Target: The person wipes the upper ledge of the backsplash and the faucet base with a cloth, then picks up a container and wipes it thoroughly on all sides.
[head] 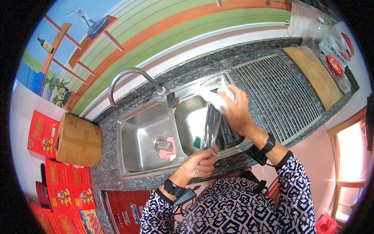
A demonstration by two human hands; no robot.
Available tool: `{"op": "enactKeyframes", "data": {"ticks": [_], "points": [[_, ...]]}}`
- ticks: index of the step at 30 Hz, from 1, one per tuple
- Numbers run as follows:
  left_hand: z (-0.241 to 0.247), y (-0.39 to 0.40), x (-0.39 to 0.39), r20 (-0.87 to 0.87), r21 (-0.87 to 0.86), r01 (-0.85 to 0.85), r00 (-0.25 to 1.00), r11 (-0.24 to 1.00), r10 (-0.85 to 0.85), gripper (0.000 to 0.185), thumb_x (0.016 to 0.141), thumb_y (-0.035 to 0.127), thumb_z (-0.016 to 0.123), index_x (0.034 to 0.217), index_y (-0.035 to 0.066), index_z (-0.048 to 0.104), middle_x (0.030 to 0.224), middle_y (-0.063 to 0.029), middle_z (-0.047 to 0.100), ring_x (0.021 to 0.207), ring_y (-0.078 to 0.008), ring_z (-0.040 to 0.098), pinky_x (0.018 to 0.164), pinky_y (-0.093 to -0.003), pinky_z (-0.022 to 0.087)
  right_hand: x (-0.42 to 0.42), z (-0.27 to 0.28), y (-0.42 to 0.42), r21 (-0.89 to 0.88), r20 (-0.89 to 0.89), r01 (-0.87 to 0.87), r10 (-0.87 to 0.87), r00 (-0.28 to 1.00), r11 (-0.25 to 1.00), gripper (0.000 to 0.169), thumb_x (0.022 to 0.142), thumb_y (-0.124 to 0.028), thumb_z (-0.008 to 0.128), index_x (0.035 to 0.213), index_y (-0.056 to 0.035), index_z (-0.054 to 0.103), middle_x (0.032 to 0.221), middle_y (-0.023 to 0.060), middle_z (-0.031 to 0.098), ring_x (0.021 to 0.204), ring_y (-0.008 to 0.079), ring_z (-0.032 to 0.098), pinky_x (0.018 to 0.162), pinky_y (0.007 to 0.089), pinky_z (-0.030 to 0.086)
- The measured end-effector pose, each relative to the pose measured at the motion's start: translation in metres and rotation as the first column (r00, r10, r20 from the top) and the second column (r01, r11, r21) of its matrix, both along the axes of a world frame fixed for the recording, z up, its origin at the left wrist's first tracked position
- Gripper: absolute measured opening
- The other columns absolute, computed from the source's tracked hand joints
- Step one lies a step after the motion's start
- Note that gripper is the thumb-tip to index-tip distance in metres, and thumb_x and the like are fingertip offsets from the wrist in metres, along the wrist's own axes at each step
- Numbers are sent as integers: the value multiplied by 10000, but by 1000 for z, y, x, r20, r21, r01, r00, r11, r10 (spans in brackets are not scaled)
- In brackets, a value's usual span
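Over the right basin of a double stainless-steel sink (pixel 177 133), my left hand (pixel 201 165) is closed around the lower end of a bundle of long, dark, shiny sticks (pixel 211 127), likely chopsticks. My right hand (pixel 238 109) grips a white cloth (pixel 214 98) at the bundle's upper end; the cloth is blurred. More dark, slender things (pixel 229 136) lie in the right basin, partly hidden by my right hand and the bundle. A green scouring pad (pixel 197 142) is in that basin. In the left basin, a pink cloth (pixel 170 150) lies near the drain.
A curved faucet (pixel 133 71) stands behind the left basin. To the right are a metal roll-up rack (pixel 277 96), a wooden board (pixel 315 76), a clear plastic bottle (pixel 314 38) and a red dish (pixel 334 65). A cardboard box (pixel 80 140) and red boxes (pixel 58 184) stand at the left.
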State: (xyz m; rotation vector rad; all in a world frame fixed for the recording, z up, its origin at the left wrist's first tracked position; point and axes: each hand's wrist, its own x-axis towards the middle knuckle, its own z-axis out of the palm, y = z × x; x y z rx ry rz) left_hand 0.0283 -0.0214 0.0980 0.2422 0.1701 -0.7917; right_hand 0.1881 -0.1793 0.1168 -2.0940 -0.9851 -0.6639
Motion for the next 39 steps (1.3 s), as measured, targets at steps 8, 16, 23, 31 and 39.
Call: {"op": "enactKeyframes", "data": {"ticks": [8, 16, 23, 31, 39], "points": [[0, 7, -1, 39, 2, -52, 998, 999, 52, 186, 939, 304, 437, 1010, 136, 477, 559, 64, 315, 387, -23, 270, 330, -185, 235, 4, 3, 7, 625, -705, 3, 562, 432, 781, 302, 863, -126, 519, 1140, -17, 464, 988, 67, 544, 891, 128, 503, 768, 279, 429], [3, 14, 7, 117, 444, -190, 981, 876, 154, 110, 881, 189, 535, 930, 119, 464, 545, 71, 332, 382, -32, 304, 335, -201, 238, -65, 10, 13, 86, -642, -592, 499, 582, 801, 272, 795, -102, 536, 1053, -47, 467, 987, 163, 489, 958, 314, 486, 803, 387, 402], [-12, 15, -1, 447, 894, -445, 884, 50, -137, 244, 810, 197, 632, 940, 41, 499, 625, -75, 511, 469, -182, 452, 430, -321, 378, -63, 49, 15, -40, 74, -85, 88, 993, 996, 242, 721, -96, 569, 961, -68, 562, 1041, 159, 525, 1023, 321, 475, 813, 419, 399], [-15, 1, -5, 405, 731, -523, 849, -438, -339, 660, 767, 135, 648, 1261, 27, 224, 816, -237, 611, 782, -404, 609, 660, -423, 475, -73, 3, 26, -521, -30, -60, 53, 998, 851, 218, 694, -115, 560, 912, -92, 556, 1005, 101, 522, 900, 270, 489, 664, 393, 353], [-61, 33, -30, 315, 879, -380, 917, 289, 246, 686, 762, 106, 649, 1303, 103, 227, 811, -37, 550, 503, -128, 494, 369, -253, 382, -97, -32, 24, -16, -296, -668, 635, 714, 744, 137, 694, -41, 545, 830, -55, 552, 828, 122, 513, 796, 296, 507, 666, 392, 421]]}}
